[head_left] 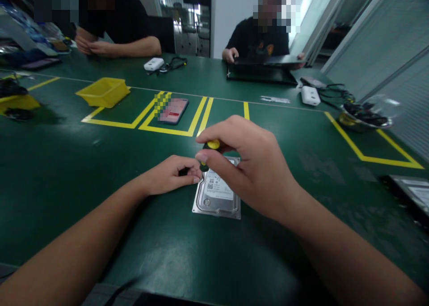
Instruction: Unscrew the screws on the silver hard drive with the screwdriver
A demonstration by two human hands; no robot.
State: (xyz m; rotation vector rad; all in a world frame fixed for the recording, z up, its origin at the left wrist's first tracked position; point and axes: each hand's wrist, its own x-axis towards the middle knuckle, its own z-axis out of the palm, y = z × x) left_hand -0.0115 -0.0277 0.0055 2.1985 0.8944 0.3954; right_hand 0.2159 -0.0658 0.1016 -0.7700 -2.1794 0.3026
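A right hand [250, 163] is seen closed around a small screwdriver [208, 151] with a yellow cap and black grip, held upright between thumb and fingers. Its tip is hidden, but it seems to be pressed to the top left corner of a hard drive [217, 194]. A left hand [174, 174] lies curled at the drive's 9 o'clock edge, fingertips touching the tool's lower end; whether anything is pinched there cannot be told.

The drive lies flat on the desk [67, 172], near its middle, label up. It is a rectangular block with a smooth, dull silver metal lid and a white paper sticker.

A slip is judged possible: if the tool were tilted or the drive left unbraced, the tip could skid off the screw head, scratching the lid or rounding the screw. A loosened screw could also roll away on the smooth surface.

The desk is covered in a dark green, slightly glossy mat marked with yellow tape lines. At 11 o'clock a pink phone [172, 110] lies flat, and beyond it a yellow plastic bin [103, 92]. At 2 o'clock a shiny metal bowl [363, 118] is seen.
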